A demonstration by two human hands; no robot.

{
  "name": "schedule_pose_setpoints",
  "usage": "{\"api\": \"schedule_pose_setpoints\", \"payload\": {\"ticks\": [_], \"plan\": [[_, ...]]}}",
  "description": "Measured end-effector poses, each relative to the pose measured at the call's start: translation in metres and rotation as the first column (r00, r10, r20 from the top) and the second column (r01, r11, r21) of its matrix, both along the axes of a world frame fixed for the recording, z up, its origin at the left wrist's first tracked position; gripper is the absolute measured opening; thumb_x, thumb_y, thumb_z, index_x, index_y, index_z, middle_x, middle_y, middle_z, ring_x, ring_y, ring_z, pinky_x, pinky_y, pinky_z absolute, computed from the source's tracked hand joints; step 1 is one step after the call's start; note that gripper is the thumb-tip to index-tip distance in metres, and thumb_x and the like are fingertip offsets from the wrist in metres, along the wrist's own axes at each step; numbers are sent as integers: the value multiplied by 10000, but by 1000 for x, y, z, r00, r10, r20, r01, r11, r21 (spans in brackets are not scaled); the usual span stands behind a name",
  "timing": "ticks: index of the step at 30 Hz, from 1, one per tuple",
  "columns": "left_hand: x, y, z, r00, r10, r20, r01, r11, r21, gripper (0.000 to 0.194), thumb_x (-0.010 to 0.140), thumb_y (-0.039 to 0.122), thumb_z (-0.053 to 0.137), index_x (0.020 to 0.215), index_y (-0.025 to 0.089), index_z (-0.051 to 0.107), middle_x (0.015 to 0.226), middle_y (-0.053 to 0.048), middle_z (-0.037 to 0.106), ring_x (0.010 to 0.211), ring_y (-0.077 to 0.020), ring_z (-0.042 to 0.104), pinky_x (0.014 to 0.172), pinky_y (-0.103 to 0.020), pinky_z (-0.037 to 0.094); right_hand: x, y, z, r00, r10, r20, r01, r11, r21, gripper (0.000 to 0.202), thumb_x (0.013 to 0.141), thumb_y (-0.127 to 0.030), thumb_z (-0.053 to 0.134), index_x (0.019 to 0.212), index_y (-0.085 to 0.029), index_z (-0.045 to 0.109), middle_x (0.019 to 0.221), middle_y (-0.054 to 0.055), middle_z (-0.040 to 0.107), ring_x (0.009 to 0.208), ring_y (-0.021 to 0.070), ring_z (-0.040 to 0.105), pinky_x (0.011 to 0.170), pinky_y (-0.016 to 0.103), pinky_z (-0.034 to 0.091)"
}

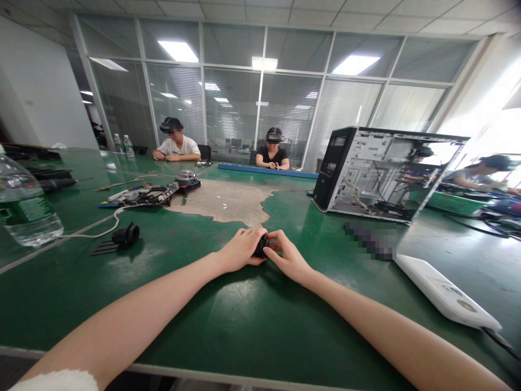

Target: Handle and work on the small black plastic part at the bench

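Both my hands meet over the green table around a small black part [260, 247], which looks rounded; its exact kind is mostly hidden by my fingers. My left hand [241, 250] is closed on it from the left, palm turned down. From the right, my right hand [290, 259] grips its side with curved fingers and thumb. Left of my hands lies a black piece [125, 234] with a round ring end and flat prongs. Farther off sits a circuit board [142, 193] with a fan-like metal cooler [187, 178] at its right end.
An open computer case [331, 168] stands at the right. Nearer lie a white power strip [448, 290] and a blurred dark item [368, 241]. A water bottle [28, 203] stands at the left. Two people sit across the table [195, 336]; another person [484, 168] is at right.
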State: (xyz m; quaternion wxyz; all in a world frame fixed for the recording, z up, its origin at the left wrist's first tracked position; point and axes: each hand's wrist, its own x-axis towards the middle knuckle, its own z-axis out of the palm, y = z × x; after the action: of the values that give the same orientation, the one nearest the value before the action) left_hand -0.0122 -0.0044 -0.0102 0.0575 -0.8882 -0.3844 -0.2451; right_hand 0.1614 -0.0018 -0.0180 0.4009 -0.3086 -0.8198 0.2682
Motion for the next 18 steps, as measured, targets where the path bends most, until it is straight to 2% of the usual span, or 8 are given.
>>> {"api": "schedule_pose_setpoints", "payload": {"ticks": [5, 14, 18], "plan": [[0, 0, 0, 1000, -2, -2, 2, 1000, 5, 633, 677, 353, 613, 1172, 187, 255, 1127, -93, 470, 1025, -237, 460, 841, -361, 324, 0, -1, 1, 1000, -27, -7, 28, 996, 84, 138, 796, -257, 449, 924, -206, 454, 922, 43, 500, 862, 147, 526, 743, 310, 479], [0, -1, 1, 1000, -2, -13, 2, 1000, 0, 629, 680, 340, 614, 1175, 186, 258, 1137, -100, 466, 1019, -243, 466, 836, -369, 329, -1, 2, -1, 1000, 1, -14, -2, 996, -85, 256, 800, -280, 437, 1042, -206, 398, 1007, 55, 502, 816, 132, 539, 706, 297, 486], [0, -1, 1, 1000, 5, -12, -5, 1000, -3, 622, 680, 333, 615, 1170, 177, 264, 1116, -101, 477, 1014, -245, 470, 838, -374, 328, 0, 0, 0, 1000, -5, 7, 5, 1000, -28, 216, 786, -264, 460, 989, -200, 426, 947, 43, 511, 825, 137, 532, 705, 293, 482]]}}
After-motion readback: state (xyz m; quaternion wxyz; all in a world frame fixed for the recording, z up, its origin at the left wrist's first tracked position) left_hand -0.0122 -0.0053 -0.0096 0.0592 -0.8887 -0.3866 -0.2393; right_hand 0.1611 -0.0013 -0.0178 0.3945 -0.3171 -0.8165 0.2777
